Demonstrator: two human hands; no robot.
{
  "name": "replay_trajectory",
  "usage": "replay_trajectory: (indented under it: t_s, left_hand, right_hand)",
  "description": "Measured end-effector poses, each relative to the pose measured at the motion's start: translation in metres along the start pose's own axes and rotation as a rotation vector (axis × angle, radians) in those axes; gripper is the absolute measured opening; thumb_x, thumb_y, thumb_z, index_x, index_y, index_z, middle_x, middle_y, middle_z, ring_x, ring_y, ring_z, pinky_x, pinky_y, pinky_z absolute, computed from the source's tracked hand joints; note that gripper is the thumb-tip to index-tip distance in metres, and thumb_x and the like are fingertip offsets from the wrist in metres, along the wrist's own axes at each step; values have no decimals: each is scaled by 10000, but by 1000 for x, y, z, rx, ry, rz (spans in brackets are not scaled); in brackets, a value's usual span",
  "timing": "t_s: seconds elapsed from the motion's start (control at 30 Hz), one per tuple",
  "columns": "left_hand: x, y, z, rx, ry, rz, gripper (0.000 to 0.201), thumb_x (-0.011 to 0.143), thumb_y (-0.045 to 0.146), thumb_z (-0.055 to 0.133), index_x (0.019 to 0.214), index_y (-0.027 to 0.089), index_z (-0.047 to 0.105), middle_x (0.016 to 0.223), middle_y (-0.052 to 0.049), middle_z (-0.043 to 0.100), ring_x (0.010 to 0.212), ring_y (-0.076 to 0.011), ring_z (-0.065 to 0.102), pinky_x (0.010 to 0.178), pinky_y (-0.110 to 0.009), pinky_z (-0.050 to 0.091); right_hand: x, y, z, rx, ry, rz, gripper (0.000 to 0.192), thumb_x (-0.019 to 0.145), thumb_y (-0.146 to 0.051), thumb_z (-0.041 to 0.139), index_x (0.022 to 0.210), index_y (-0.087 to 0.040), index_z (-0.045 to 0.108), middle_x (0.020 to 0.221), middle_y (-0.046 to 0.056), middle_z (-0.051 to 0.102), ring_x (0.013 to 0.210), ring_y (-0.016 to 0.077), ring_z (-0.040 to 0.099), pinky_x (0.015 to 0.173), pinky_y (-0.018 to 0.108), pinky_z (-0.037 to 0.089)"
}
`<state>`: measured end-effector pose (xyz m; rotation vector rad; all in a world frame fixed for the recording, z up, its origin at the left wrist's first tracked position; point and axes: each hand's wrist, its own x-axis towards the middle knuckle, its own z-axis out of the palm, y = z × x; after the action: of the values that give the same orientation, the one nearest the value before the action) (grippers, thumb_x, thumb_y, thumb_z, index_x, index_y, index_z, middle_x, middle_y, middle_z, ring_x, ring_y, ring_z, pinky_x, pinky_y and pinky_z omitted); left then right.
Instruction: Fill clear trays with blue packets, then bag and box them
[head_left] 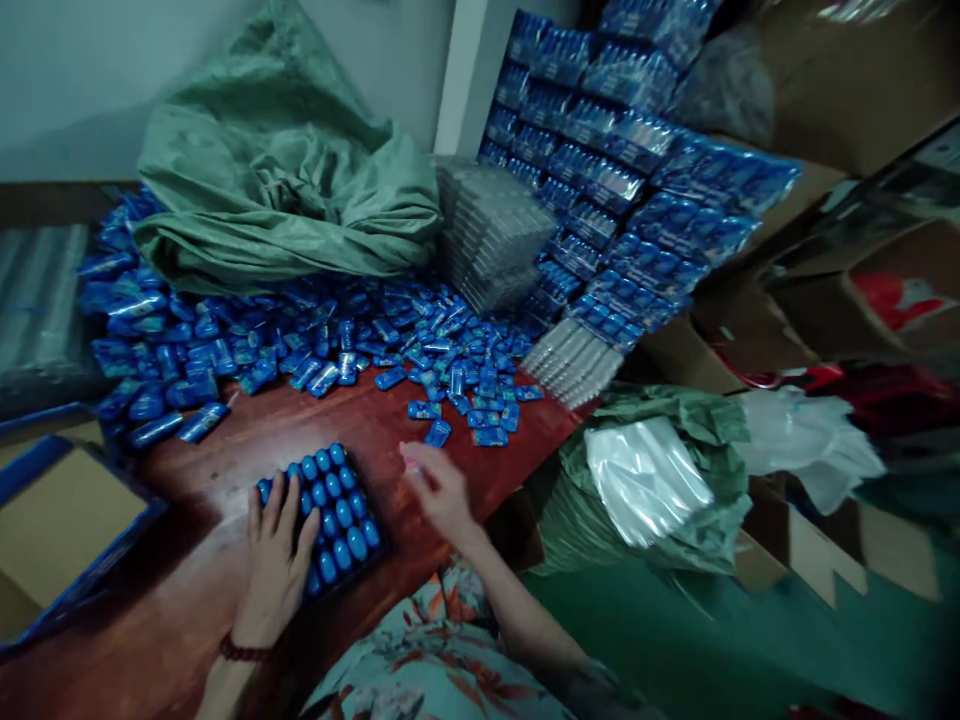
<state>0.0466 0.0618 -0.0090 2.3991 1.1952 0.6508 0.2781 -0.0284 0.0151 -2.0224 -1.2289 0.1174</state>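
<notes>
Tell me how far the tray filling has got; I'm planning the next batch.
Done: many filled trays are stacked at the back right. In hand: the left hand rests flat on a tray of blue pieces that looks nearly full, while the right hand hovers near the loose ones, fingers closed. Left: a big heap of loose blue pieces across the red table.

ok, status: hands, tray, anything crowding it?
Left hand flat on filled blue tray. Right hand beside tray, pinching something small, too blurred to identify. Loose blue packets piled beyond, clear of tray.

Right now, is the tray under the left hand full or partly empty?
Looks full: the tray shows blue pieces in every visible row; the left hand hides its near-left part.
</notes>
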Motion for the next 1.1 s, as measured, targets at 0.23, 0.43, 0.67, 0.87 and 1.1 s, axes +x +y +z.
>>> replay_trajectory:
  t_s: [0.23, 0.43, 0.67, 0.87, 1.1]
  left_hand:
    - [2, 44, -7, 186, -66, 55, 560, 933, 437, 277, 1451, 227, 249, 1525, -109, 222, 1425, -316, 44, 1087, -641, 41]
    - [7, 56, 6, 227, -55, 111, 551, 932, 420, 249, 1459, 264, 207, 1517, -87, 255, 1422, -278, 120, 1107, -583, 73]
    - [6, 53, 3, 200, -97, 130, 553, 939, 414, 205, 1473, 291, 125, 1505, -90, 285, 1419, -286, 128, 1098, -598, 83]
    - [19, 76, -6, 132, 40, 222, 760, 885, 532, 367, 1482, 202, 33, 1551, -145, 71, 1417, -355, 46, 1090, -626, 60]
    - [58, 169, -21, -69, -431, 635, 830, 739, 337, 643, 1446, 190, 233, 1452, -144, 374, 1372, -323, 273, 1131, -542, 68]
  right_hand:
    - [-39, 204, -165, -360, 600, 806, 598, 840, -545, 363, 1130, -34, 475, 1096, 273, 507, 1081, 363, 436, 906, 539, 332]
    - [-61, 284, -174, -439, 491, 958, 301, 769, -437, 469, 816, -156, 564, 903, 169, 567, 949, 319, 476, 814, 456, 372]
    - [-49, 294, -202, -400, 426, 877, 341, 831, -355, 276, 695, -171, 528, 661, 107, 544, 725, 248, 497, 679, 372, 379]
    - [-14, 198, -206, -190, 7, 542, 417, 831, -509, 376, 581, -202, 509, 561, 23, 553, 586, 166, 511, 600, 271, 403]
    - [31, -9, -134, -297, -981, -365, 167, 808, -201, 513, 751, -204, 669, 740, 41, 680, 658, 166, 580, 638, 259, 401]
